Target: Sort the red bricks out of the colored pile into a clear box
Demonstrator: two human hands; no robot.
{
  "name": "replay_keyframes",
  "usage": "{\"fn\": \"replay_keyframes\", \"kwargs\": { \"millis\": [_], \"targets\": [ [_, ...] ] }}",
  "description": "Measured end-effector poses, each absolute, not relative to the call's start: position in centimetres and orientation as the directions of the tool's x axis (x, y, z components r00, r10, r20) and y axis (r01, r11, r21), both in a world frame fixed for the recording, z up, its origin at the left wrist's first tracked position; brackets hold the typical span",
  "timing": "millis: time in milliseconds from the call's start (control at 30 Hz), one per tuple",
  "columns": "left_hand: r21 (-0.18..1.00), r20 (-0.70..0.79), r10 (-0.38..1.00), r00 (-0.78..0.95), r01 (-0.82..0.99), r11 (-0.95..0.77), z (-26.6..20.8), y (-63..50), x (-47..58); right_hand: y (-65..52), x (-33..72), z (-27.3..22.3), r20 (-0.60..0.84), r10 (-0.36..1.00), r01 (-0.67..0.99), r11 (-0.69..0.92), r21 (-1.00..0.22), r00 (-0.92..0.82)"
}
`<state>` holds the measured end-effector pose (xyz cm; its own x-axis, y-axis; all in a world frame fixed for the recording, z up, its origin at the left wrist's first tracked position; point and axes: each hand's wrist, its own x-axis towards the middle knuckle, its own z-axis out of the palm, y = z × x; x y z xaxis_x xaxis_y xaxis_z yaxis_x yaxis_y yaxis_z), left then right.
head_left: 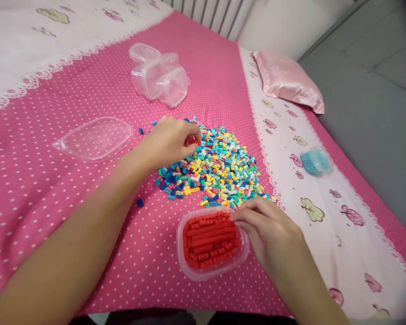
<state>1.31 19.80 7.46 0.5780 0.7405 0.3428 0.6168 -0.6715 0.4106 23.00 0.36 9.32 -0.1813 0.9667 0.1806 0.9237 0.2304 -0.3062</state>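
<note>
The left forearm reaches in from the near left corner of the pink bedspread [149, 280], and the left hand [171, 137] hangs palm down over the far left edge of the brick pile [223, 167], wrist bent, fingers curled. The right arm enters from the near edge; the right hand [275, 225] sits low at the right rim of the clear tub [201, 276], between pile and near edge.

Both upper arms are cut off. The left hand hides part of the pile, and its curled fingers partly cover a red piece [192, 141], whose full shape cannot be made out. The left grip is narrow, closed on that piece. The right thumb and forefinger nearly meet over the tub's rim, beside the red bricks [209, 234] packed inside; whether they pinch one, I cannot tell.
</note>
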Motion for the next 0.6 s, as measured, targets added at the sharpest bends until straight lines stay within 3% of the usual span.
{"fn": "replay_keyframes", "kwargs": {
  "millis": [200,533,600],
  "targets": [
    [0.408,0.347,0.74,0.576,0.618,-0.672,7.3,19.8,1.2,0.0,23.0,9.5,0.218,0.959,0.92,0.242,-0.309,-0.179],
    [0.359,0.286,0.719,0.633,0.625,-0.693,7.3,19.5,0.9,7.8,24.9,11.1,0.279,0.96,0.795,0.197,-0.574,-0.037],
    [0.371,0.268,0.727,0.632,0.629,-0.684,7.4,19.4,0.9,12.1,25.0,9.9,0.266,0.964,0.84,0.147,-0.522,-0.003]
  ]
}}
